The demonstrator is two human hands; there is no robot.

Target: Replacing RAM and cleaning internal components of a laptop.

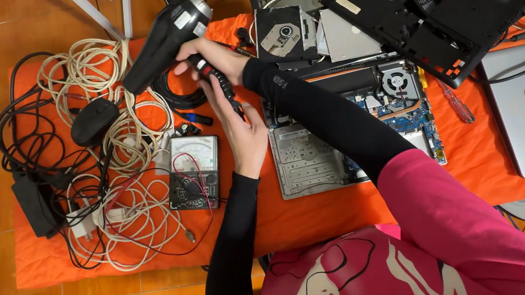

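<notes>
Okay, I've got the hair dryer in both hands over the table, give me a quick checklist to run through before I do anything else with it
1. Grip on the hair dryer: ok. Right hand is around the top of the handle, left hand supports its lower end.
2. Nozzle direction: ok. It points up and away from the opened laptop.
3. Cord clear of the cable pile: cannot tell. The dryer's cord is lost among the other cables.
4. Plugged in or not: cannot tell. No plug is visible.
5. Multimeter close by: ok. It lies just left of the left hand.
6. Screwdriver close by: ok. It lies right of the laptop.
</notes>
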